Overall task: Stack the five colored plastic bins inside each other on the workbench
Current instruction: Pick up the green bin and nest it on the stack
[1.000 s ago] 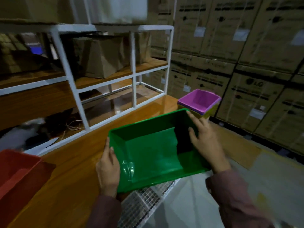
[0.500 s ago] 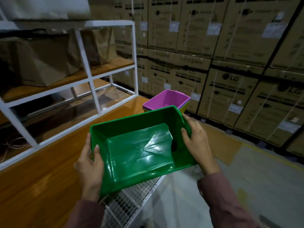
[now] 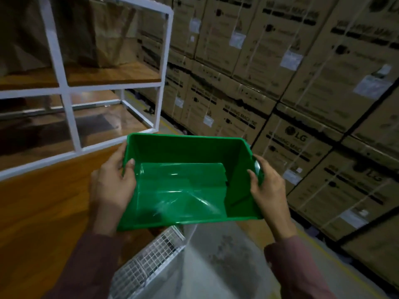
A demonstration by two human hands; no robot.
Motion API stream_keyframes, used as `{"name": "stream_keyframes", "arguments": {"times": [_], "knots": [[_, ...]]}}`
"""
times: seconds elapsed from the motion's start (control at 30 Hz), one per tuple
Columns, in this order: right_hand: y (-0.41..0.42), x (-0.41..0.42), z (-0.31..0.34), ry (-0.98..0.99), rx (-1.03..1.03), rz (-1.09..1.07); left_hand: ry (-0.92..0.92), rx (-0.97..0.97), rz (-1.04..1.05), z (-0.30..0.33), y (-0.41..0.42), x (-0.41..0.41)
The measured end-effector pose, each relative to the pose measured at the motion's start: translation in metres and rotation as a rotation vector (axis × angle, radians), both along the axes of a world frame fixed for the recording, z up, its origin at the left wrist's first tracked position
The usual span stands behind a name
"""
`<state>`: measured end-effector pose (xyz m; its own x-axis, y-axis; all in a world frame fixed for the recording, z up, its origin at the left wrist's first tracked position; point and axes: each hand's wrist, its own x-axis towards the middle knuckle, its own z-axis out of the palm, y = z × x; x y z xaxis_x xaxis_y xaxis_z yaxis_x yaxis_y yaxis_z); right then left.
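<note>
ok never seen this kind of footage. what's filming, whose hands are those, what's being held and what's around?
There is no robot here. The camera sits on a person's head and looks forward and down, so you see that person's own two hands and sleeves from above. It is a single wide-angle view, which is why the straight edges bend.

The left hand and right hand grip the two short sides of an empty green bin, with fingers hooked over its rim. The bin is held in the air, over the end of a wooden workbench.

On the bench stands a white shelf frame with brown paper bags on it. To the right is a wall of stacked cardboard boxes. Below the bin is a wire mesh panel and a grey floor.
</note>
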<state>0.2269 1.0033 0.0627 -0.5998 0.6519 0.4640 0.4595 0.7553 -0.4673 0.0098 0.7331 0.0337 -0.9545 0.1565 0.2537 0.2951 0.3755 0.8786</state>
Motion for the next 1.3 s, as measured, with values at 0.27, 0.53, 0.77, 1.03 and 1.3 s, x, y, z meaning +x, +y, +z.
{"name": "stream_keyframes", "arguments": {"times": [0.27,0.53,0.77,1.03,1.3], "knots": [[0.117,-0.088,0.039,-0.100,0.008,0.052,-0.095,0.039,-0.009,-0.010,0.094,-0.046],[0.211,-0.173,0.026,-0.208,-0.074,0.252,-0.110,0.005,0.132,-0.021,0.152,-0.056],[0.276,-0.220,-0.021,-0.325,-0.121,0.417,-0.174,0.091,0.303,-0.025,0.195,-0.046],[0.315,-0.245,-0.055,-0.388,-0.125,0.551,-0.173,-0.069,0.387,-0.043,0.212,-0.032],[0.305,-0.243,-0.139,-0.316,-0.180,0.575,-0.212,-0.414,0.557,-0.102,0.236,-0.012]]}}
